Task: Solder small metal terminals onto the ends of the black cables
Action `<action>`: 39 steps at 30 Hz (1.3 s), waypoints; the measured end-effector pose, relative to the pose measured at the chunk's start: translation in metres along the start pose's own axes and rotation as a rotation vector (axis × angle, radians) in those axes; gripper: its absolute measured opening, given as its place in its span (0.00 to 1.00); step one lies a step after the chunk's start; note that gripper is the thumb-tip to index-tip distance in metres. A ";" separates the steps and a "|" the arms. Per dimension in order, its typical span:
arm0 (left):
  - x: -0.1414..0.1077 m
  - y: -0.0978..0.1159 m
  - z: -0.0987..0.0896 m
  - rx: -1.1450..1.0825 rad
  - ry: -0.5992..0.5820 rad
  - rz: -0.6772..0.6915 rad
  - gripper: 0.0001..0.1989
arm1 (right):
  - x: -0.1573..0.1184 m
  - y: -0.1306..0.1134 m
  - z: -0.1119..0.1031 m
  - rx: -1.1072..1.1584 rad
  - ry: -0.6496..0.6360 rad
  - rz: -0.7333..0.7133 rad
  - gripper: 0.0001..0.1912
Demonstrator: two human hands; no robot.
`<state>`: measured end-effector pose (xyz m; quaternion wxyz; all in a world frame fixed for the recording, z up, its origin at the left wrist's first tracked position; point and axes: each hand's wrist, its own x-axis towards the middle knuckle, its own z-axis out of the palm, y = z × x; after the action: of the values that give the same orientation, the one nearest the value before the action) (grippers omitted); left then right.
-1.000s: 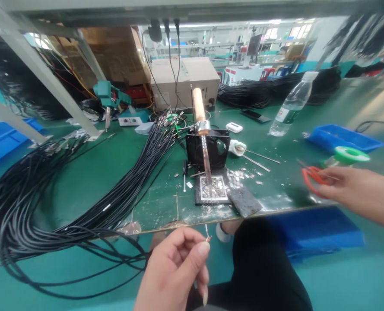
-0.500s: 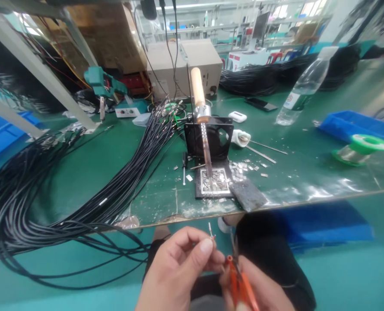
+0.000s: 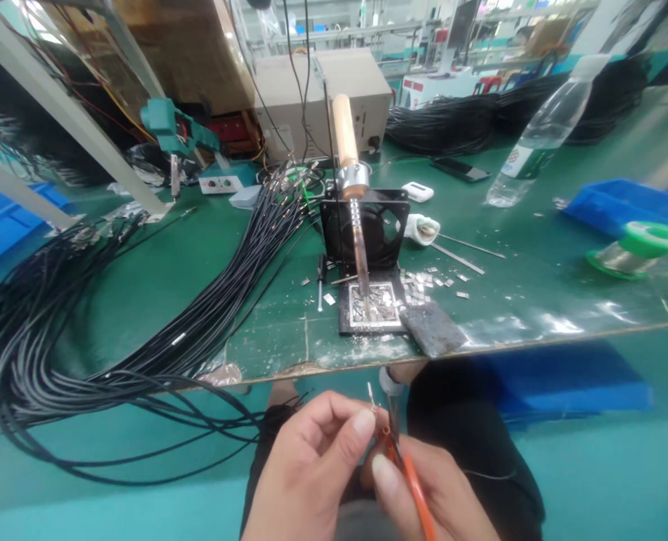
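Note:
Just past the table's front edge, my left hand [image 3: 327, 458] pinches a thin cable end [image 3: 370, 392] between thumb and fingers. Its pale stripped tip sticks up above the fingertips; the rest of the cable is mostly hidden by the hands. My right hand [image 3: 429, 481] is closed around orange-handled scissors [image 3: 415, 488], right beside the left fingers. Their narrow metal blades point up and away from me, close to the cable end. Whether the blades touch it I cannot tell.
A soldering iron [image 3: 352, 165] points down at a metal-filled tray [image 3: 374, 324] before a black fan [image 3: 387, 229]. A large bundle of black cables [image 3: 198, 300] lies left. A solder spool [image 3: 627, 255], water bottle [image 3: 542, 143] and blue bin [image 3: 621, 210] stand right.
My right hand has moved up and left, bringing the scissors against the left fingers. The orange handles look closer together. My left hand still pinches the cable end, slightly farther right.

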<state>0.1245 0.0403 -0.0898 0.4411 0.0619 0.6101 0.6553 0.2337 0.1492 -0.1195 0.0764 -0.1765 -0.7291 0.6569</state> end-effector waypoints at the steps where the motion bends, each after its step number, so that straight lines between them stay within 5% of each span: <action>1: 0.000 0.001 0.001 0.004 0.004 0.005 0.17 | 0.001 -0.001 -0.001 -0.001 -0.011 0.008 0.30; 24: 0.000 0.000 0.004 0.001 -0.016 0.011 0.13 | 0.008 -0.003 -0.002 0.036 -0.041 -0.001 0.30; 39: -0.002 0.004 0.013 0.059 0.056 0.051 0.13 | 0.004 0.020 0.006 0.005 -0.017 -0.029 0.32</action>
<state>0.1318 0.0488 -0.0827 0.4051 0.0720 0.6394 0.6495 0.2312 0.1469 -0.1403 0.0803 -0.1603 -0.7304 0.6591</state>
